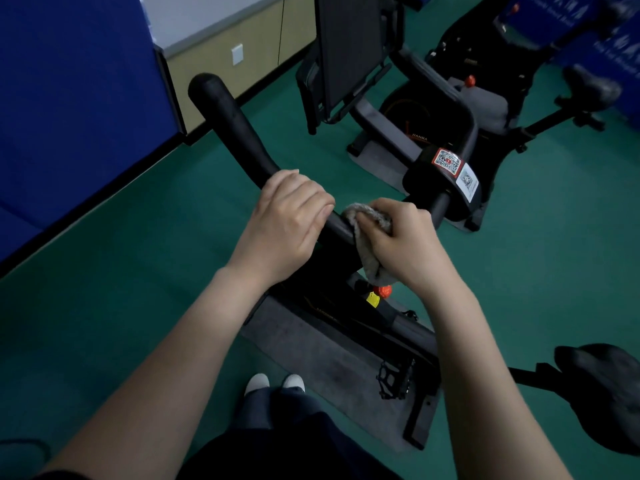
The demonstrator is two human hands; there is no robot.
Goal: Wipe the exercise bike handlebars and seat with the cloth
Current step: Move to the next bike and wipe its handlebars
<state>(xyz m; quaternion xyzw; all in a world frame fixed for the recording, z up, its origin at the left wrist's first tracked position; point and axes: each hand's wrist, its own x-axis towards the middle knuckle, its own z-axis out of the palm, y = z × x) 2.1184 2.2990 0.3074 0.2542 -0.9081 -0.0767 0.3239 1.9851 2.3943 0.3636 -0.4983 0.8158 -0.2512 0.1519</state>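
Gripping a grey cloth [372,237] against the black handlebar [239,133] of an exercise bike, a person works with both bare hands.

The right hand [405,244] has its fingers closed around the bunched cloth, pressing it onto the bar just left of the clamp bearing QR-code stickers [457,171]; cloth hangs below the bar. The left hand [287,223], just beside the cloth on the bar's upswept side, curls its fingers over the bar. Well right of the handlebar and lower sits the black seat [602,396]. Beyond the handlebar stands a second bike [485,109] on green floor [121,271].
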